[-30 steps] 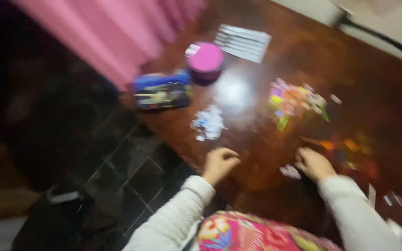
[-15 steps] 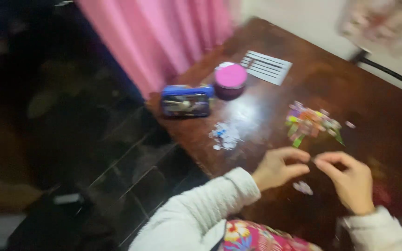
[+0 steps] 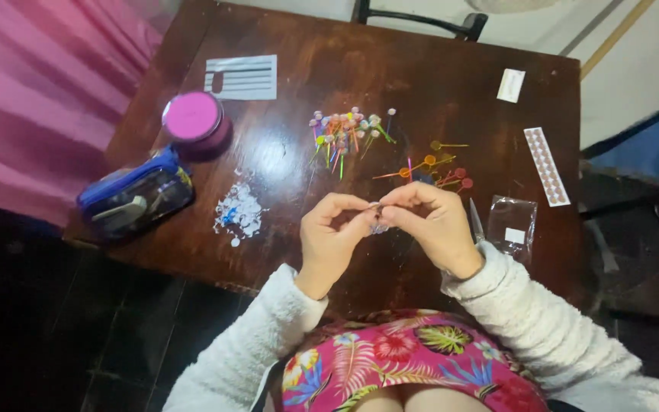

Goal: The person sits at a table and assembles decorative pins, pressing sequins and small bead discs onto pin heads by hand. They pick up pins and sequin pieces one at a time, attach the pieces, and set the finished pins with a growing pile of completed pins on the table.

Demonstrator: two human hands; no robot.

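The person is sitting at a dark wooden bench, and both hands are meeting just above its near edge. The left hand is curling inward, its grip narrow, thumb and forefinger closing on a tiny pale piece that is too small to identify; the right hand is mirroring it, grip equally narrow, pinching the same piece from the other side. The piece is sitting between the two sets of fingertips, raised off the bench. Just beyond the hands a loose spread of coloured round-headed picks is lying flat, and further out a denser heap of multicoloured picks is resting near the bench centre. A scatter of small white bits is lying left of the hands; a blue zip pouch and a round pink-lidded tub are standing near the left edge, close together. A small clear plastic bag is lying right of the right hand, with a strip of pink dots beyond it. Judgement: work this fine is going best with both wrists braced low, pinches kept light, and the piece held over the bench so a slip is landing on wood rather than the lap.
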